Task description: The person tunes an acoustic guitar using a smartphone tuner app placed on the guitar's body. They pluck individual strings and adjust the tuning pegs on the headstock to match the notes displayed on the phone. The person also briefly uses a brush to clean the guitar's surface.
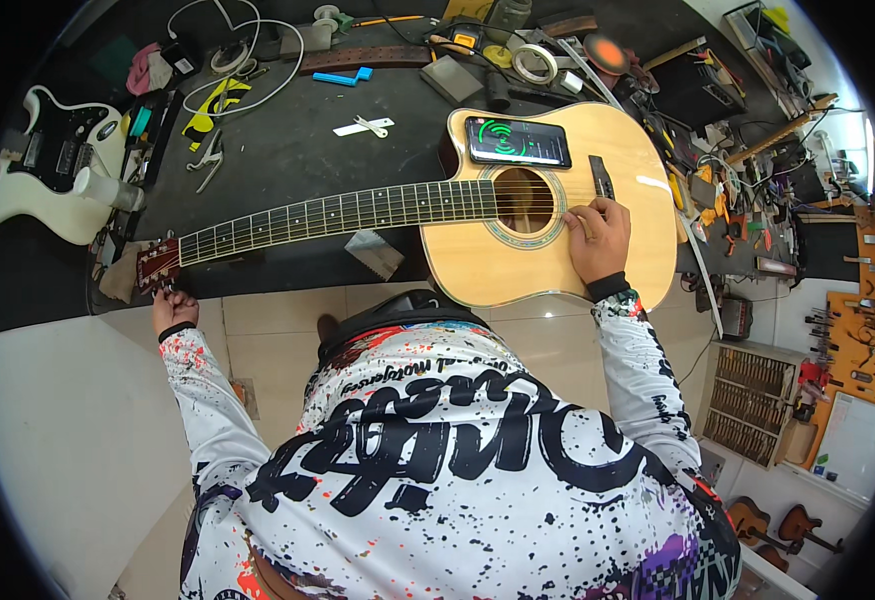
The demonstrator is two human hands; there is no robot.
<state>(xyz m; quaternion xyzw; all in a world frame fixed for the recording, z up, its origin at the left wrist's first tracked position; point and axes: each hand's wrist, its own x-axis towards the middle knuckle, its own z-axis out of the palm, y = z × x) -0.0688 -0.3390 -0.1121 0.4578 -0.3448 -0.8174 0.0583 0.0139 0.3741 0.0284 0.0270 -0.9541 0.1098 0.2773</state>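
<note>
An acoustic guitar point(458, 270) with a pale top and a cutaway lies face up along the bench's near edge, neck to the left. At its headstock point(159, 262) my left hand point(174, 308) has its fingers closed round a tuning peg on the near side. My right hand point(601, 240) rests over the top just right of the sound hole point(525, 205). Its fingers are curled and the thumb reaches the strings; whether anything small is pinched there is hidden. Above the sound hole a phone point(519, 142) lies on the guitar, its dark screen lit with green curved shapes.
A white electric guitar body point(58, 165) lies at the far left. Behind the neck are a string winder point(343, 76), a capo point(210, 162) and a white tool point(365, 127). A metal plate point(375, 254) sits below the neck. Tools crowd the right side.
</note>
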